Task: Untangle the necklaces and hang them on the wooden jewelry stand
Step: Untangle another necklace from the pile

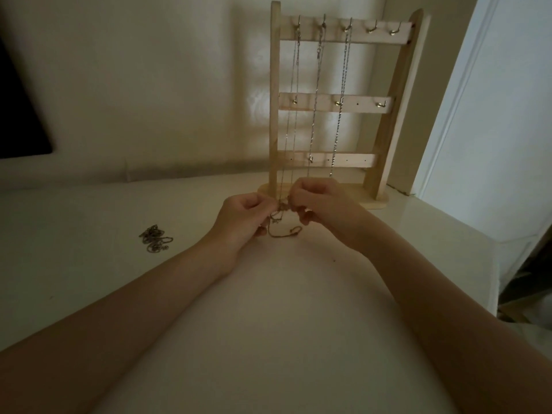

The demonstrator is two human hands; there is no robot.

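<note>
- The left hand [239, 218] and right hand [318, 206] each pinch a tangled gold necklace [280, 219] held between them, just above the tabletop [268, 309]
- The wooden jewelry stand [337, 103] sits just behind the hands, three chains [316, 94] on its top hooks
- Another tangled pile [154, 239] lies well left of the left hand

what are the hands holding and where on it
Both the left hand and right hand pinch a tangled chain at its knot; a loose loop hangs below.
</note>
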